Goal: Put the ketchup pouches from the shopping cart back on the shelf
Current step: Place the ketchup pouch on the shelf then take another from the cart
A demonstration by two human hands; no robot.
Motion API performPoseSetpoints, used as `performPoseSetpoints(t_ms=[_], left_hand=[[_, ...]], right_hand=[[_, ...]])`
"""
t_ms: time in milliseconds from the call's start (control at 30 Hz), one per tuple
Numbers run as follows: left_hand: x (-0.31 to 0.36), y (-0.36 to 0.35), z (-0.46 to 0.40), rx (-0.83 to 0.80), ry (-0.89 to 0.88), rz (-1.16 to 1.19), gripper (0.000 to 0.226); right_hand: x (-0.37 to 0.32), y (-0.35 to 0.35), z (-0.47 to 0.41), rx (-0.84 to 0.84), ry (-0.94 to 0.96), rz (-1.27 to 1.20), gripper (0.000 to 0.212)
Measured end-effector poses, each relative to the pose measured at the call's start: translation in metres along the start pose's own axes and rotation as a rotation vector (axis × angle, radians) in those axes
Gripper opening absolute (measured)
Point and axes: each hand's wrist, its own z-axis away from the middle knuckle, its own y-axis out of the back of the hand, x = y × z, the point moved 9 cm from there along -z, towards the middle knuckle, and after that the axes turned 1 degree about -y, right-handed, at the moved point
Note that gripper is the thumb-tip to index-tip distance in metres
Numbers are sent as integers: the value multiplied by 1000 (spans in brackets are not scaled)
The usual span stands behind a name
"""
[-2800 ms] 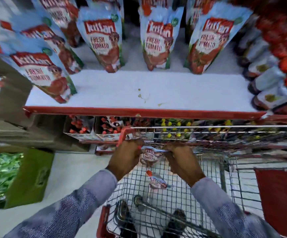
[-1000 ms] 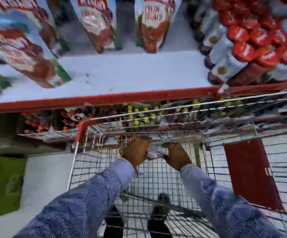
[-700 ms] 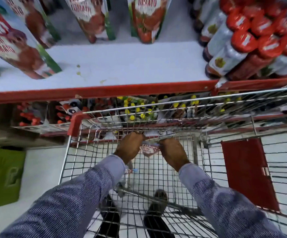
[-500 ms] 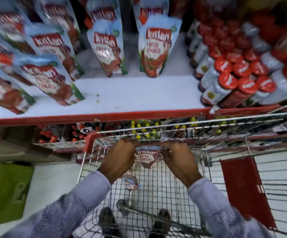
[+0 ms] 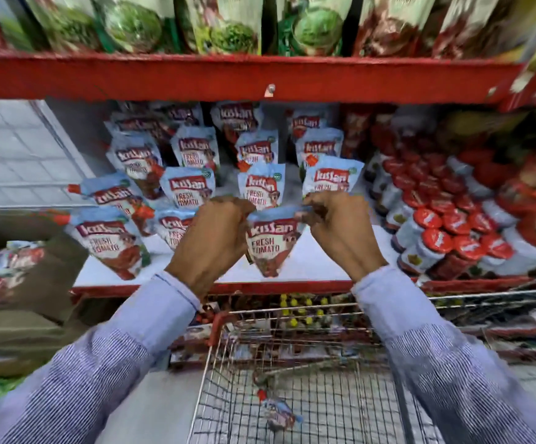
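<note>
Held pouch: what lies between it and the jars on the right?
In the head view, only the right hand and bare shelf separate the pouch from the jars.

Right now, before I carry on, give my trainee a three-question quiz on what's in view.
1. True or false: both hands hold one ketchup pouch by its top edge.
2. Where does a pouch remain? A) cart B) floor C) top shelf
3. What stands right of the pouches on the shelf?

Key: 1 true, left hand, right hand. 2 A, pouch in the cart. 3 Red-capped bottles.
</note>
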Motion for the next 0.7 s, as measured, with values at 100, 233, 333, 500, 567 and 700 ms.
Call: performPoseSetpoints(t_ms=[100,233,333,500,567,700], left_hand=[[-24,-21,-18,-60,65,-48,10],[-37,-45,-25,-101,93,-22,16],[-37,-47,-27,-111,123,56,21],[-33,-30,-14,-58,149,74,35],[-24,-17,11,72,77,45,36],[-6,-76,92,-104,81,156,23]], right_hand=[[16,-26,-20,-38,-28,67,10],[38,-50,-28,-83,-102,99,10],[45,-55,-29,-131,-152,56,9],[45,-45,-12,-146,-133,-8,36],[48,-30,12,-44,-121,-97,39],[82,-43,94,-25,-206,-86,32]])
